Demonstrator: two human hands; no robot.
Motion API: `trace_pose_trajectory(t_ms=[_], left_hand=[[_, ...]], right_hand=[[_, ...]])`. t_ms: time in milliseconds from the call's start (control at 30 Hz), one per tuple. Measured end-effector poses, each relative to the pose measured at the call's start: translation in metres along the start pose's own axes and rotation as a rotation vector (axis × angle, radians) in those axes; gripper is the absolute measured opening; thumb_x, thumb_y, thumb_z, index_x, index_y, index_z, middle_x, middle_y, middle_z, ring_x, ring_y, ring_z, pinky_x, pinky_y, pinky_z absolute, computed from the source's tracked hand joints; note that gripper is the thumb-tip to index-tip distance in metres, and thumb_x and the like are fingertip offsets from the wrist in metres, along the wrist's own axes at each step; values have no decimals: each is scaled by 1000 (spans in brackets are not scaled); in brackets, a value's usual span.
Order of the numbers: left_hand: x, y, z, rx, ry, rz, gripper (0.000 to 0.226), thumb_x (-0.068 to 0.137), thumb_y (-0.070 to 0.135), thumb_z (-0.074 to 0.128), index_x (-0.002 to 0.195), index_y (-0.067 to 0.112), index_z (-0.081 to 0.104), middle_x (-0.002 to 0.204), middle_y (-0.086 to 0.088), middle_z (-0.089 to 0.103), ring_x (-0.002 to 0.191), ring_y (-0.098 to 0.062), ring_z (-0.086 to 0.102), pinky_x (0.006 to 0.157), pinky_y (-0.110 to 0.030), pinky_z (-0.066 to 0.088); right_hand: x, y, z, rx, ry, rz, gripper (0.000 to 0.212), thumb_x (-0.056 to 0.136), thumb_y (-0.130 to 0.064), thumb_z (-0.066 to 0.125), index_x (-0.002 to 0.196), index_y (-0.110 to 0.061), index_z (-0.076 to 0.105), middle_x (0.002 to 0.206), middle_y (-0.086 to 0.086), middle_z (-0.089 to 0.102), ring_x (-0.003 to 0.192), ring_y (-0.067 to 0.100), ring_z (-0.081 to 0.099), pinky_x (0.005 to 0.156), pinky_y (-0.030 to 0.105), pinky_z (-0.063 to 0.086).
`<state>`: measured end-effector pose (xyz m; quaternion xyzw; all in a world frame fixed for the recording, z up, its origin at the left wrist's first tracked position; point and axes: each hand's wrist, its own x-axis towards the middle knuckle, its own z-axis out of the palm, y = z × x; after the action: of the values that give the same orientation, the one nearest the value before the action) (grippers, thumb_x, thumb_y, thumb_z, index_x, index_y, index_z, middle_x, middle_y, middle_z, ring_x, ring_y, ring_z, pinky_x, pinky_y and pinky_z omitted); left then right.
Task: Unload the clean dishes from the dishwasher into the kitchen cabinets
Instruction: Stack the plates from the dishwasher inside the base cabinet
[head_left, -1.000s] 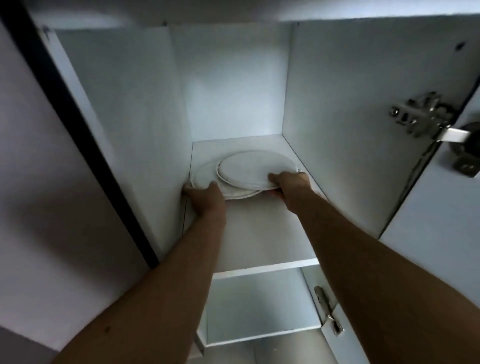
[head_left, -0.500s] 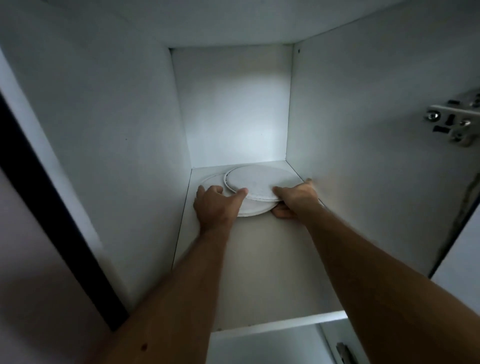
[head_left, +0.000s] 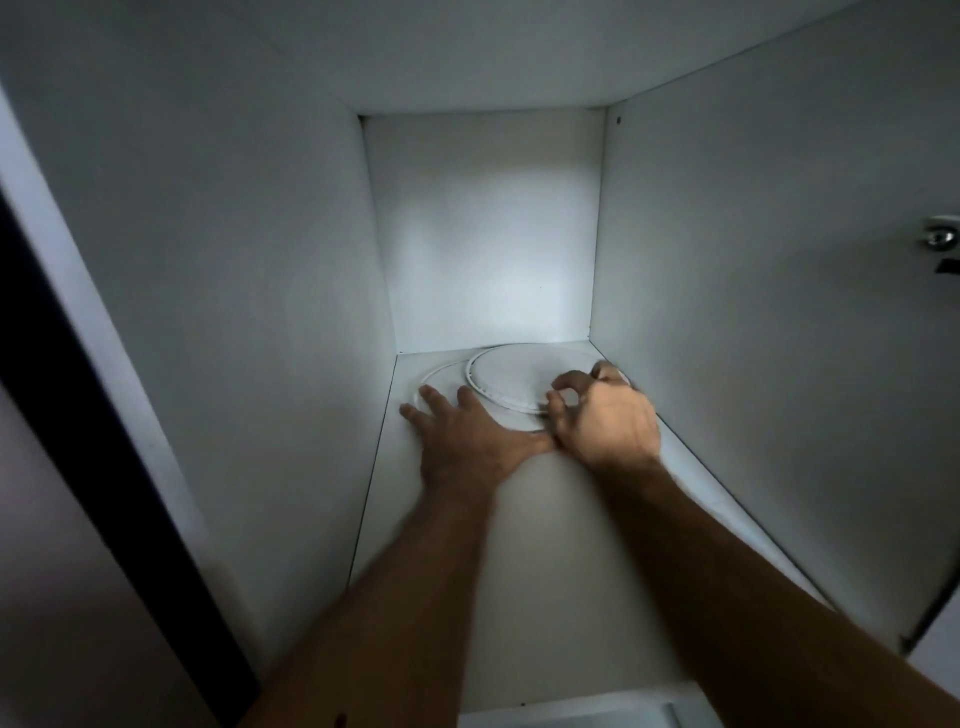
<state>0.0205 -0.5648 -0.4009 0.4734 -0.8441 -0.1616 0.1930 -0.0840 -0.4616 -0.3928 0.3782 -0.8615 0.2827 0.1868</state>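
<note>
White cabinet shelf (head_left: 545, 571): 2 plates (head_left: 514, 382), both hands (head_left: 540, 431) touching.

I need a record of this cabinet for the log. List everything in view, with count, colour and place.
Plates: two, white, overlapping, at the back of the shelf.
Shelf: one, white, under the plates.
Cabinet walls: white, at left, back and right.
Hinge: one, metal, right edge.
Left hand: one, fingers straight, on the lower plate's near edge.
Right hand: one, fingers curled at the upper plate's right rim; actual grip unclear.
</note>
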Motion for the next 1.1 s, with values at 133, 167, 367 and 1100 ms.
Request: trace_pose_trajectory(t_ms=[133, 167, 367, 1100], left_hand=[[2, 0, 2, 125, 53, 15, 138, 50, 101, 33, 152, 8, 23, 155, -31, 13, 144, -47, -2, 116, -59, -3], [3, 0, 3, 147, 54, 21, 138, 51, 101, 33, 152, 7, 23, 155, -31, 15, 145, -47, -1, 116, -60, -5], [8, -2, 8, 158, 60, -38, 147, 42, 105, 24, 152, 8, 24, 156, -27, 17, 141, -54, 0, 113, -62, -7], [19, -2, 15, 54, 311, 394, 40, 79, 47, 63, 107, 19, 61, 107, -5, 62, 108, -29, 56, 95, -41, 43]], right_hand=[[7, 13, 20, -38, -132, -202, 39, 100, -44, 43, 139, -43, 52, 141, -2, 49, 134, 25, 37, 111, 41, 30], [11, 17, 27, -19, -187, -195, 39, 102, -45, 39, 139, -45, 50, 146, -5, 48, 140, 22, 33, 116, 42, 24], [20, 26, 40, 78, -208, -163, 56, 92, -61, 25, 133, -41, 58, 137, -9, 60, 136, 8, 43, 117, 40, 28], [21, 24, 37, 144, -250, -117, 43, 97, -33, 51, 140, -37, 53, 151, -2, 46, 144, 17, 33, 120, 35, 24]])
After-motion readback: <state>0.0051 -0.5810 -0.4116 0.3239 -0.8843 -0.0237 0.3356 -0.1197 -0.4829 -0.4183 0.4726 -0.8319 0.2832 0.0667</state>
